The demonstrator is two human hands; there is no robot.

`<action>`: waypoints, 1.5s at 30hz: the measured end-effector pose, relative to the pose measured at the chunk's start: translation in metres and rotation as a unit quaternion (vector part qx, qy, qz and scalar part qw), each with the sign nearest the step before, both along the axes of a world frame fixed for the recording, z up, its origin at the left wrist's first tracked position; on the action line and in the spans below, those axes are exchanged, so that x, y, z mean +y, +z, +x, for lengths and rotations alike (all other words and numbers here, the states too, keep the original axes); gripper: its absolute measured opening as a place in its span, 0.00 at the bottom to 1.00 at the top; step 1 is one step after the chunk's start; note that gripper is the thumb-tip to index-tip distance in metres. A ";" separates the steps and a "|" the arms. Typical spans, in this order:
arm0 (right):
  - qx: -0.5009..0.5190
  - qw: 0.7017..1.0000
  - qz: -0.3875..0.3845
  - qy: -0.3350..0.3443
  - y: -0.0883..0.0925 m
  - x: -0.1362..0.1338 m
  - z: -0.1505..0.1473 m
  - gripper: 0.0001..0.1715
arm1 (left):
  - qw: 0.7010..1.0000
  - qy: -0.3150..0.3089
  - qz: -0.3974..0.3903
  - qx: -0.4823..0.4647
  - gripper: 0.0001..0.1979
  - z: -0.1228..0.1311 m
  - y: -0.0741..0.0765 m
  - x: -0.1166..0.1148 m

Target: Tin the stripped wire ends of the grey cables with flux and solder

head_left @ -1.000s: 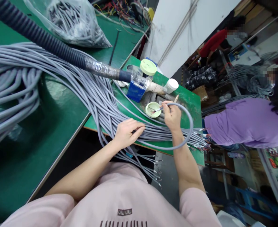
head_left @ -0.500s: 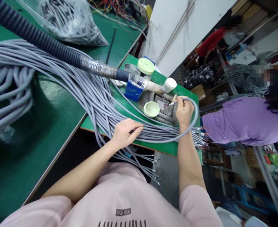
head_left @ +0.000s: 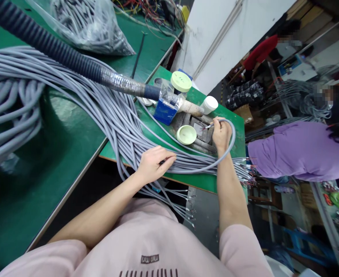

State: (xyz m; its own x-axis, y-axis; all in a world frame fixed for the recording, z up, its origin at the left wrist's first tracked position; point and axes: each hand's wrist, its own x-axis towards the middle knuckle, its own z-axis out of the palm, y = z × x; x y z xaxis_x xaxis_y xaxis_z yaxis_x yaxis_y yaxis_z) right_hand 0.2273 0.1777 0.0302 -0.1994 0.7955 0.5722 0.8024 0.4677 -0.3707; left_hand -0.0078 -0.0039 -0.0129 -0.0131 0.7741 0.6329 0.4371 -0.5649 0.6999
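My right hand [head_left: 222,134] pinches a grey cable [head_left: 233,134] near its end. The cable curves in a loop around the outside of that hand. Its stripped end, with thin dark red wires [head_left: 203,129], points left over a small pale plate [head_left: 198,129] in a grimy frame. Beside these wires sits a shallow pale green dish [head_left: 186,135]. My left hand [head_left: 155,163] lies on a thick bundle of grey cables [head_left: 123,130], thumb apart from the fingers. The bundle's stripped ends [head_left: 246,171] gather at the right edge of the green table.
A ribbed black hose [head_left: 68,57] crosses the left table, its nozzle [head_left: 194,108] by the blue box [head_left: 165,111]. Nearby stand a green-lidded jar [head_left: 181,81] and a white tub [head_left: 210,104]. A cable-filled plastic bag [head_left: 91,29] lies behind. A person in purple [head_left: 296,150] is at right.
My right hand, with the cable, has shifted slightly left and its loop is a little narrower. The left hand stays on the bundle. The whole view has moved a little.
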 end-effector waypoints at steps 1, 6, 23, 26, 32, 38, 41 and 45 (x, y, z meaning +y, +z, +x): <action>-0.002 1.000 -0.001 0.001 -0.001 0.001 0.000 0.15 | 1.000 -0.001 0.000 0.000 0.07 0.000 0.000 0.000; -0.003 1.000 -0.017 -0.003 -0.008 0.005 -0.003 0.15 | 1.000 -0.001 0.006 -0.006 0.06 0.000 0.000 0.000; 0.203 0.975 0.016 0.088 0.029 -0.170 -0.026 0.11 | 0.976 -0.076 -0.133 -0.156 0.12 0.021 0.009 -0.012; 0.217 0.970 0.013 0.109 0.017 -0.194 -0.029 0.12 | 0.888 -0.202 -0.297 -0.289 0.19 0.042 0.012 -0.021; 0.221 0.963 0.001 0.156 -0.003 -0.223 -0.027 0.16 | 0.747 -0.247 -0.393 -0.476 0.21 0.064 0.011 -0.024; 0.223 0.950 -0.038 0.215 -0.020 -0.236 -0.019 0.18 | 0.727 -0.215 -0.405 -0.511 0.19 0.064 0.019 -0.027; 0.220 0.927 -0.128 0.277 -0.019 -0.237 -0.007 0.20 | 0.764 -0.175 -0.381 -0.490 0.18 0.065 0.018 -0.030; 0.212 0.916 -0.259 0.221 -0.002 -0.232 0.009 0.17 | 0.814 -0.169 -0.370 -0.415 0.18 0.070 0.017 -0.037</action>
State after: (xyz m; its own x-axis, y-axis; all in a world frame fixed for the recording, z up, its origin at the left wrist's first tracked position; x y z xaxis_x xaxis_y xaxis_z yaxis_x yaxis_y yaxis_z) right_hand 0.2366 -0.0546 0.0277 -0.4144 0.8776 0.2410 0.3090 0.3848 -0.8698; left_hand 0.0626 -0.0405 0.0043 0.0937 0.9876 -0.1258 -0.4523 0.1548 0.8783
